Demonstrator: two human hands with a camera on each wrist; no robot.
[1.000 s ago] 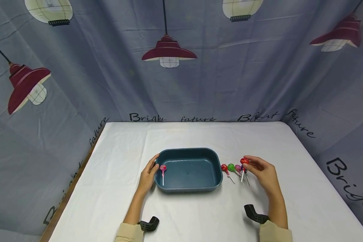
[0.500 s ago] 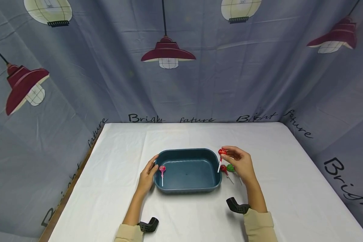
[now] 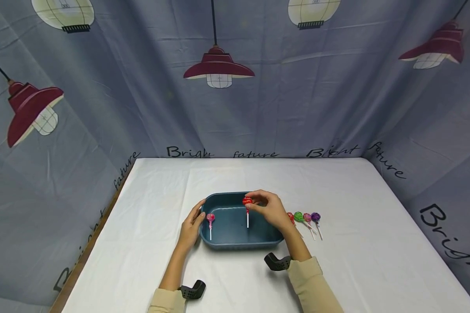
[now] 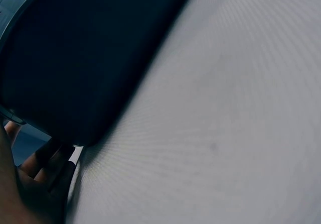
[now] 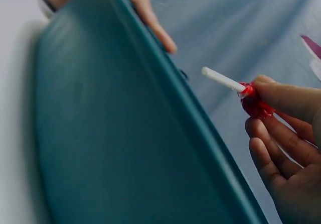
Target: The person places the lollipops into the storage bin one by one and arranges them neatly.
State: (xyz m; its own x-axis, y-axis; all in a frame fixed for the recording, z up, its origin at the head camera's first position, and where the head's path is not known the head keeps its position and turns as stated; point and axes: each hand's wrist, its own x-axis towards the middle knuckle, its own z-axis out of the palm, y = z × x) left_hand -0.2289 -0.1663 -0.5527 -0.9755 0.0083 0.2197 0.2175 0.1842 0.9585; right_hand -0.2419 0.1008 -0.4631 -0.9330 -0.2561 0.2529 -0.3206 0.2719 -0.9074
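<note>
Inside the dark teal plastic tub point(image 3: 227, 247), at its left end, lies a pink lollipop point(image 3: 210, 219). My left hand point(image 3: 189, 230) grips the tub's left end, thumb at the rim; its fingers point(image 4: 42, 161) lie against the outer wall in the left wrist view. Above the middle of the tub, my right hand point(image 3: 272, 211) pinches a red lollipop point(image 3: 247, 202) by its wrapped head, white stick pointing down. In the right wrist view, thumb and fingertips meet on the red wrapper point(image 5: 255, 106), higher than the tub's rim.
Right of the tub, on the white cloth point(image 3: 368, 261), several lollipops lie in a row: red point(image 3: 291, 216), green point(image 3: 299, 216), pink point(image 3: 307, 218) and purple point(image 3: 315, 217). A printed curtain point(image 3: 235, 117) stands behind the table.
My right hand has carried the red lollipop left, from beside the row to over the tub, uncovering the purple and pink lollipops. The left hand has stayed at the tub.
</note>
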